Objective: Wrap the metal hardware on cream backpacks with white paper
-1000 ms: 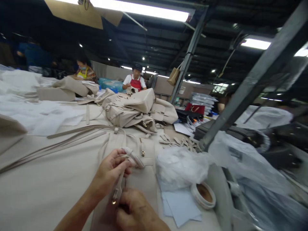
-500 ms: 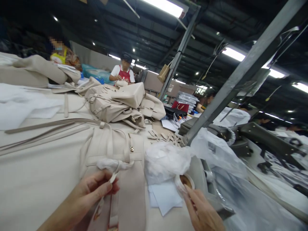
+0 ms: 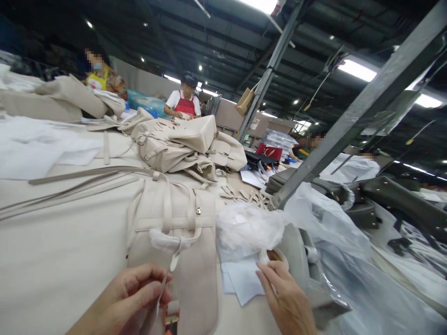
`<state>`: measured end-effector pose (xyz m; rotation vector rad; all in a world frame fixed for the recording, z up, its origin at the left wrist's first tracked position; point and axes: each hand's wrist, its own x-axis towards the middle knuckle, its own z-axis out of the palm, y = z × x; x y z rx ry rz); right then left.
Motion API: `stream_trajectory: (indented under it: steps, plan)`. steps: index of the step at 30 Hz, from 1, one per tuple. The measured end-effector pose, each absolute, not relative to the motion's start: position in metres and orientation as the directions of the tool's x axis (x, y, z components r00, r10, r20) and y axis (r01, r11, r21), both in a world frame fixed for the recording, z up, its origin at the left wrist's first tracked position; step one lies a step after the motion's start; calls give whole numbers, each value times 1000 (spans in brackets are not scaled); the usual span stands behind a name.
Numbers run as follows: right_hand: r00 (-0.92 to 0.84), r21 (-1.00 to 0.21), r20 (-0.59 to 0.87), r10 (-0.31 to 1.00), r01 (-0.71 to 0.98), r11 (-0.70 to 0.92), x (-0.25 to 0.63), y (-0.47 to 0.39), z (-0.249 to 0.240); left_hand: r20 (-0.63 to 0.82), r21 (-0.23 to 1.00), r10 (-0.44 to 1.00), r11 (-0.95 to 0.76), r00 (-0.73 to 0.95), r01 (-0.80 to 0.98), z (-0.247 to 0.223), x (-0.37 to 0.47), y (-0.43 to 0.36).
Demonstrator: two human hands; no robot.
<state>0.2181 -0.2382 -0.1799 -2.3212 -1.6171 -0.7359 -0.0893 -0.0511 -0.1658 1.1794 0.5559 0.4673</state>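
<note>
A beige backpack (image 3: 195, 260) lies on the table, its top handle (image 3: 167, 240) partly wrapped in white padding. A small pale leather tag (image 3: 174, 261) hangs from that handle. My left hand (image 3: 139, 293), over the bag's lower left side, pinches a thin beige strip (image 3: 162, 289) between thumb and fingers. To the right of the bag, my right hand (image 3: 288, 295) has its thumb and fingertips pressed together. Just beyond them is a white tape roll (image 3: 274, 256) with a brown core. Whatever is between the right fingertips is too small to make out.
Crumpled white plastic (image 3: 249, 228) and pale blue paper sheets (image 3: 242, 279) lie right of the backpack. Several beige bags (image 3: 181, 144) are piled behind. A metal post (image 3: 342, 121) slants up at the right. A person in a red apron (image 3: 185, 104) works across the table.
My left hand has moved down from the tag, which now hangs free, to the thin strip. The right fingers have drawn back from the tape roll. The view has shifted slightly.
</note>
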Motion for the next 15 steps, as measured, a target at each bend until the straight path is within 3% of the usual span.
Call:
stream_trajectory:
  steps: [3, 9, 15]
  plan:
    - [168, 29, 489, 856, 978, -208, 209, -237, -193, -181, 926, 599, 372, 780, -71, -165, -89, -51]
    - [268, -113, 545, 795, 962, -247, 212, -238, -209, -207, 918, 587, 393, 783, -52, -159, -89, -52]
    - [386, -430, 547, 743, 891, -147, 216, -259, -177, -173, 897, 544, 430, 821, -96, -157, -92, -59]
